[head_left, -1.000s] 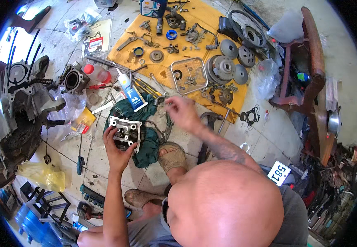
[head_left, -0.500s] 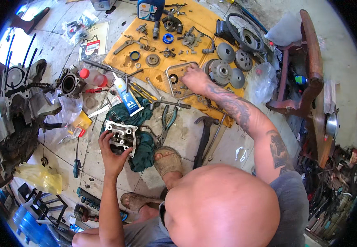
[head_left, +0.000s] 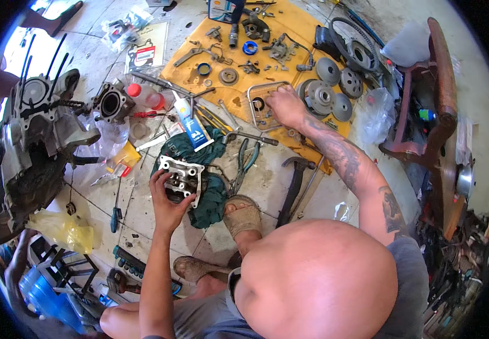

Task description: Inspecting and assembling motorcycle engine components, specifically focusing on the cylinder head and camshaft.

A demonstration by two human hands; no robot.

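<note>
My left hand [head_left: 168, 204] grips a silver engine cylinder head [head_left: 183, 175] by its near left side, thumb and fingers apart around it. The head rests over a dark green cloth [head_left: 209, 198] on the floor. My right hand [head_left: 286, 106] reaches across to a shallow rectangular tray [head_left: 249, 101] holding small metal parts and a black ring [head_left: 258, 104]. Its fingers are curled down at the tray's right part; whatever they pinch is hidden. Beside that hand lie a round metal pulley [head_left: 318, 98] and several discs.
A yellow sheet [head_left: 196, 39] carries many engine parts. Pliers [head_left: 246, 164], a hammer [head_left: 293, 189] and a blue-and-white tube [head_left: 192, 125] lie nearby. An engine block [head_left: 47, 127] with a wheel stands left, a cylinder [head_left: 110, 105] beside it. A wooden-armed frame [head_left: 442, 79] stands right. Another person's foot [head_left: 66, 17] shows top left.
The whole view has shifted, so the scene sits farther right. Both hands stay nearly where they were. A dark limb has come into view at the lower left.
</note>
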